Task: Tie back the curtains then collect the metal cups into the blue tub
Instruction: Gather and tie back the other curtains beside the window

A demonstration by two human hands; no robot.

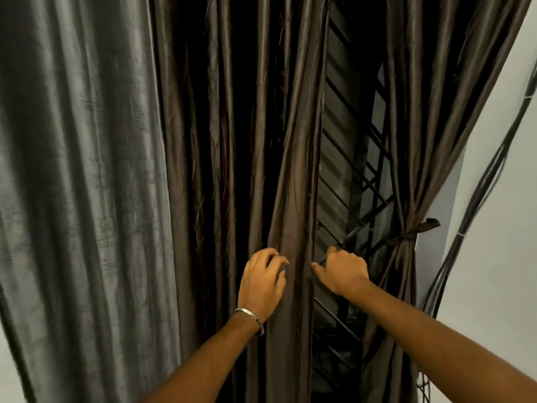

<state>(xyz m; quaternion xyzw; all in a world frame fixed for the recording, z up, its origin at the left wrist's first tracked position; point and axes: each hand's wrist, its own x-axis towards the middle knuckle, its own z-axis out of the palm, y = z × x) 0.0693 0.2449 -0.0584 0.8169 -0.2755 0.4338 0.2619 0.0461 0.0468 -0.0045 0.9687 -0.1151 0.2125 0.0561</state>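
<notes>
fingers of both hands, left hand [263, 282] and right hand [341, 273], curled around glossy brown pleated curtain [290, 170]

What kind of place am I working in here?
Probably a room in a home, at a window: long dark curtains hang before a metal window grille, one panel already tied back beside a white wall with cables.

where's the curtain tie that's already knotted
In the head view it is low on the right, the knotted tie cinching the right curtain panel beside the white wall, to the right of the window grille and above the right hand.
</notes>
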